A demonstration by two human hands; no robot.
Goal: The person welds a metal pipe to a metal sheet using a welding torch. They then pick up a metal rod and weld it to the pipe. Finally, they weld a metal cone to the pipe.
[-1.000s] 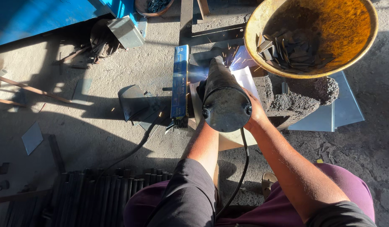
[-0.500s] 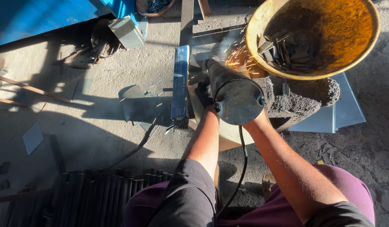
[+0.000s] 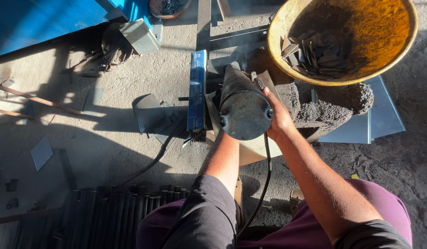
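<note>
A black cylindrical power tool [image 3: 243, 108] with a black cable [image 3: 261, 184] points away from me, its rear end facing the camera. My right hand [image 3: 279, 119] grips its right side. My left forearm [image 3: 222, 159] runs up under the tool, which hides that hand. The tool's front end sits over a pale metal plate [image 3: 257, 147] next to a rough concrete block [image 3: 326, 110]. No sparks show at the tip.
A rusty yellow basin [image 3: 398, 50] holding several small metal pieces rests on the block. A blue box [image 3: 197, 90] lies left of the tool. Black rods [image 3: 107, 207] lie by my left knee. A grey sheet [image 3: 386, 117] lies at the right, scrap at the left.
Bright sparks at the tool's tip one second and half a second ago have stopped. The tool has shifted slightly and a little smoke hangs above it.
</note>
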